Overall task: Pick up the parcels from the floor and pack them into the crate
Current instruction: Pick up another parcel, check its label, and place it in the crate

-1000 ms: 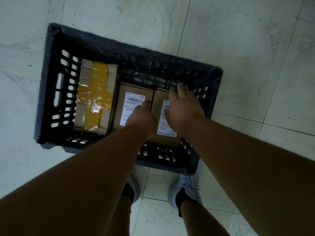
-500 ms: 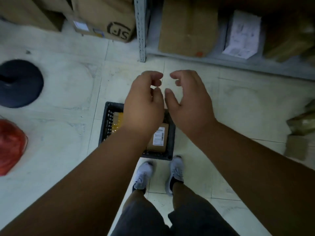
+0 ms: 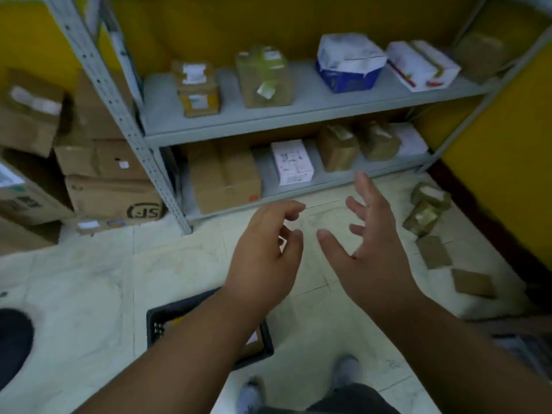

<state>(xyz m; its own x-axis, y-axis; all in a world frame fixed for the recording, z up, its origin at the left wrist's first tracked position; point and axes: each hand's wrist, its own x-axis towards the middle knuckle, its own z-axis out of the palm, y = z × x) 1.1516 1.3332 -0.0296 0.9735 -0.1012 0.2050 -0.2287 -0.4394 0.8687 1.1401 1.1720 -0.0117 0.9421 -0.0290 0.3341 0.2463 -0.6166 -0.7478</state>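
The black crate point(image 3: 167, 316) stands on the floor at my feet, mostly hidden under my left forearm; a yellow-taped parcel shows inside it. Several brown parcels lie on the floor at the right: two taped ones point(image 3: 425, 206) near the shelf and two flat ones point(image 3: 434, 252) point(image 3: 473, 282) closer to me. My left hand point(image 3: 264, 258) hovers above the floor, fingers loosely curled, holding nothing. My right hand point(image 3: 369, 237) is raised beside it with fingers spread, empty, left of the floor parcels.
A grey metal shelf rack point(image 3: 298, 100) with several boxes fills the back. Stacked cardboard cartons point(image 3: 110, 180) stand at the left. A dark round base point(image 3: 13, 345) lies at the far left. A yellow wall point(image 3: 504, 174) bounds the right side.
Both hands left the parcels in the crate and rose. The view lifted from the crate to the shelves, and the hands opened wider and drifted right.
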